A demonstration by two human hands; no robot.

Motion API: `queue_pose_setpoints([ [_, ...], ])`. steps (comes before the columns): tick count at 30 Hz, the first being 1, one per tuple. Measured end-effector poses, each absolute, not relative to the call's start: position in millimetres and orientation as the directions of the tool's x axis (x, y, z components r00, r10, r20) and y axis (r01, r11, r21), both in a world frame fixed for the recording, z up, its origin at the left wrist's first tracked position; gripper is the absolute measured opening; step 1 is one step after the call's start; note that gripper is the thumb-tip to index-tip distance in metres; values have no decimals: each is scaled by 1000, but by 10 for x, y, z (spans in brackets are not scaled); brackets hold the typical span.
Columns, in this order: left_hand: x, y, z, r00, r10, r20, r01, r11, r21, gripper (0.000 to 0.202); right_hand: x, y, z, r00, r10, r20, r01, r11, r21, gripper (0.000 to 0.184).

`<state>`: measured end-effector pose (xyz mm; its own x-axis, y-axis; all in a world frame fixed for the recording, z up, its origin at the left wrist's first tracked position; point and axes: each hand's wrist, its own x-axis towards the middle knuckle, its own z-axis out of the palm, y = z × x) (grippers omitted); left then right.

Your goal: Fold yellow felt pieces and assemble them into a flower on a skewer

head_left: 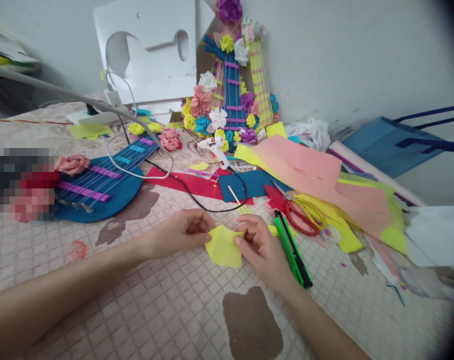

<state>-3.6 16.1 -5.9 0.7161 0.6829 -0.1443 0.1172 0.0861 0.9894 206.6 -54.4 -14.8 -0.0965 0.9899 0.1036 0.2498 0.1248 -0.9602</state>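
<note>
A small yellow paper piece (222,246) is held between both hands just above the patterned tablecloth. My left hand (183,231) pinches its left edge with closed fingers. My right hand (262,250) grips its right side, thumb on top. A green utility knife (292,250) lies right beside my right hand. Red-and-yellow scissors (304,212) rest a little beyond it on the paper sheets.
A blue felt guitar (102,185) lies at the left, a decorated guitar with paper flowers (230,100) leans on the wall. A white glue gun (217,148) with black cord sits mid-table. Pink, yellow and green paper sheets (324,180) spread at the right. A blue bag (392,142) stands far right.
</note>
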Motion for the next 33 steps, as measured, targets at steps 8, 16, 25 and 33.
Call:
queue_pose_setpoints([
  [8,-44,253,-67,602,787,-138,128,75,989,22,2156,-538,-104,-255,951,177,516,288,-807,30],
  [16,-84,209,4,583,785,210,290,-442,849,30,2117,-532,-148,-267,895,358,639,442,-629,17],
  [25,1,-2,-72,809,526,261,329,-775,540,10,2096,-608,-145,-338,896,289,680,445,-582,21],
  [33,-40,91,-47,827,535,175,303,-685,662,10,2272,-556,-107,-446,876,181,614,447,-651,19],
])
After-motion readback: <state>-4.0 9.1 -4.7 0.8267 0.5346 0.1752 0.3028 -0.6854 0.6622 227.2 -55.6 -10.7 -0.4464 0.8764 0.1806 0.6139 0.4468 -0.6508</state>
